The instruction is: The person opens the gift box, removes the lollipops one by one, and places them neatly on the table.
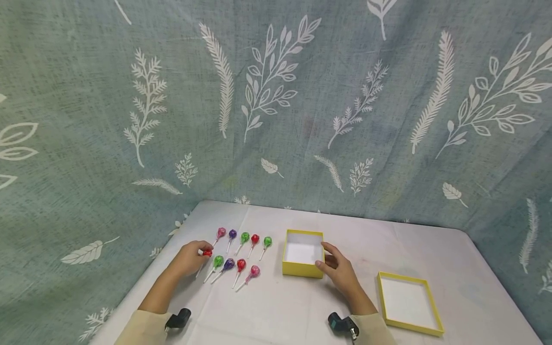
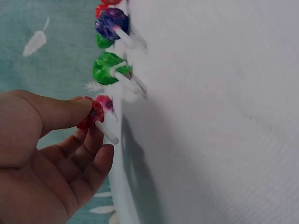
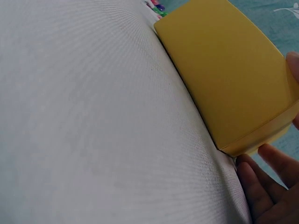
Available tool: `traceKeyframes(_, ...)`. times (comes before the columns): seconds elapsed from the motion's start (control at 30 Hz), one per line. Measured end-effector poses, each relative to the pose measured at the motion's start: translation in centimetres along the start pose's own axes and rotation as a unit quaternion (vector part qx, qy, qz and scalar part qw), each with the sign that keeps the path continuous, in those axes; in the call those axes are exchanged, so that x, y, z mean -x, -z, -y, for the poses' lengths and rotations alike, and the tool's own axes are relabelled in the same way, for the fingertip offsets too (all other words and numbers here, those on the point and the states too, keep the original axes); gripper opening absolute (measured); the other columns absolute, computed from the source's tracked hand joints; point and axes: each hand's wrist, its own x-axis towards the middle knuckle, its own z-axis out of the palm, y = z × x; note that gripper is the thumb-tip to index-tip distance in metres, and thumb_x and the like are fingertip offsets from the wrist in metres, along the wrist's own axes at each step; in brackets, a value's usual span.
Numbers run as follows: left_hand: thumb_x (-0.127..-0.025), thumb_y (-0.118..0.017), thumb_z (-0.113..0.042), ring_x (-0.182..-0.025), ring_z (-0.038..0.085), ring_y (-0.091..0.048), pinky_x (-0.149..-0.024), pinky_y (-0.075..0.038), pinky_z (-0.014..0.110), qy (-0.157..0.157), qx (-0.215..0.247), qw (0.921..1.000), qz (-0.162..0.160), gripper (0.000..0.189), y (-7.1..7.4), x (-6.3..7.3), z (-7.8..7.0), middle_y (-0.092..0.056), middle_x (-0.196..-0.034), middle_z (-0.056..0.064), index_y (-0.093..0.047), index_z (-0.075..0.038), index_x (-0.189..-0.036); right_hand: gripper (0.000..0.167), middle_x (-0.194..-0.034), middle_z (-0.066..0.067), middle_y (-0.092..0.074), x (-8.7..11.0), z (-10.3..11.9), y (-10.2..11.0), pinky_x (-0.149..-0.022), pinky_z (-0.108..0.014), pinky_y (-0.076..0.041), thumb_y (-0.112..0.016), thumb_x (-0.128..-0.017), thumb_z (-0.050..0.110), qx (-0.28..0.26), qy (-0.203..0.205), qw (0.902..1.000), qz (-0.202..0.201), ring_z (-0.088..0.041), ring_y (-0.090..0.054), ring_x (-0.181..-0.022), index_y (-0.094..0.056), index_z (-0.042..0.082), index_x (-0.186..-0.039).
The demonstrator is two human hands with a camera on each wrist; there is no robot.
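Observation:
My left hand pinches a red lollipop by its wrapped head between thumb and fingers, its white stick pointing away from the palm. Beside that hand, several lollipops lie in two rows, among them a green lollipop, a purple lollipop and a pink lollipop. An open yellow box with a white inside stands right of the rows. My right hand grips the box at its right side, the thumb at the front corner of the rim and the fingers along the side wall.
A shallow yellow lid lies with its white inside up on the right part of the white-covered table. Behind the table hangs a green-blue curtain with white leaf prints.

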Motion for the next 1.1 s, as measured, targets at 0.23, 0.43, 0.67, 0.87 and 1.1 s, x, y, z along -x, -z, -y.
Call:
traceKeyframes(0.23, -0.087, -0.068, -0.004, -0.094, 0.029, -0.061, -0.081, -0.049, 0.051, 0.01, -0.006, 0.9999, 0.002, 0.023, -0.5, -0.4, 0.6, -0.065, -0.103, 0.01, -0.07, -0.004, -0.109, 0.062, -0.137, -0.014, -0.053, 0.0, 0.1, 0.0, -0.093, -0.048, -0.047, -0.075, -0.087, 0.028, 0.005, 0.001, 1.0, -0.003, -0.032, -0.058, -0.116, -0.048, 0.023, -0.143)
traceKeyframes(0.43, -0.087, -0.068, -0.003, -0.098, 0.031, -0.06, -0.083, -0.047, 0.053, 0.02, -0.005, 0.9997, 0.011, 0.023, -0.9, -0.8, 1.0, -0.066, -0.103, 0.01, -0.069, -0.004, -0.11, 0.062, -0.139, -0.014, -0.051, -0.2, -0.1, 0.0, -0.093, -0.048, -0.047, -0.075, -0.086, 0.028, -0.001, 0.002, 1.0, -0.009, -0.032, -0.058, -0.115, -0.049, 0.023, -0.142)
traceKeyframes(0.67, -0.086, -0.068, -0.003, -0.098, 0.031, -0.06, -0.085, -0.046, 0.055, 0.024, -0.008, 0.9996, 0.008, 0.023, -0.9, -1.3, 1.8, -0.065, -0.102, 0.01, -0.069, -0.004, -0.109, 0.061, -0.138, -0.013, -0.051, -0.6, -0.7, -0.5, -0.093, -0.047, -0.047, -0.075, -0.087, 0.03, 0.003, 0.005, 0.9999, -0.01, -0.031, -0.058, -0.115, -0.049, 0.025, -0.142)
traceKeyframes(0.87, -0.085, -0.069, -0.002, -0.095, 0.028, -0.061, -0.083, -0.047, 0.054, 0.018, -0.001, 0.9998, 0.006, 0.024, -1.1, -1.0, 2.5, -0.066, -0.101, 0.009, -0.069, -0.005, -0.109, 0.063, -0.139, -0.015, -0.05, -0.4, -0.7, -0.8, -0.094, -0.048, -0.046, -0.073, -0.088, 0.029, 0.004, 0.015, 0.9999, -0.007, -0.032, -0.058, -0.115, -0.047, 0.019, -0.144)
traceKeyframes(1.1, -0.087, -0.068, -0.009, -0.103, 0.039, -0.06, -0.085, -0.045, 0.056, 0.002, -0.012, 0.9998, -0.012, 0.024, 0.2, -0.4, 2.2, -0.065, -0.109, 0.018, -0.069, -0.004, -0.11, 0.065, -0.14, -0.015, -0.05, -0.5, -0.4, -0.9, -0.096, -0.05, -0.045, -0.072, -0.089, 0.027, 0.006, 0.018, 0.9998, -0.006, -0.034, -0.057, -0.117, -0.042, 0.022, -0.147)
